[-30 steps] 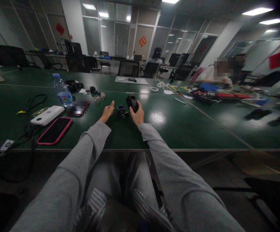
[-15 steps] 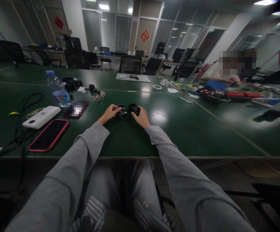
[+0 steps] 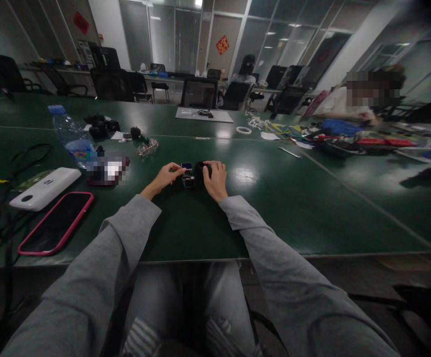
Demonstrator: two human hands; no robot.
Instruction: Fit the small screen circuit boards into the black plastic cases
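The R hand [image 3: 215, 179] is closed around the black box [image 3: 200, 171], w/ fingers over its top and thumb on the side near the person. This box is on the green tbl [image 3: 208, 228], btwn the two hands, back from the near edge of the green tbl, approx. in the middle of that edge.

Just beside the box, on its left, is the small electronic module [image 3: 188, 181], w/ a little bluish screen [image 3: 186, 166] at its far side. The L hand [image 3: 166, 177] has thumb and forefinger close together at the left side of this module; if they really pinch it, I cannot tell.

To the left, near the near edge, lies the phone w/ pink rim [image 3: 56, 223], and just behind it the white device [image 3: 45, 188]. A black cable [image 3: 9, 223] goes down over the near edge there. Farther back are the plastic bottle [image 3: 76, 144], a blurred dark red item [image 3: 108, 171], the glasses [image 3: 148, 148] and some black parts [image 3: 102, 127].

At the far edge, approx. mid., is the grey board [image 3: 204, 115] w/ a small dark part on it. Right of it are the white ring [image 3: 243, 130] and a thin stick [image 3: 290, 152]. Toward the far right is the pile of cables, bags etc. [image 3: 344, 134], and a person in a light top [image 3: 345, 104] is behind the pile.
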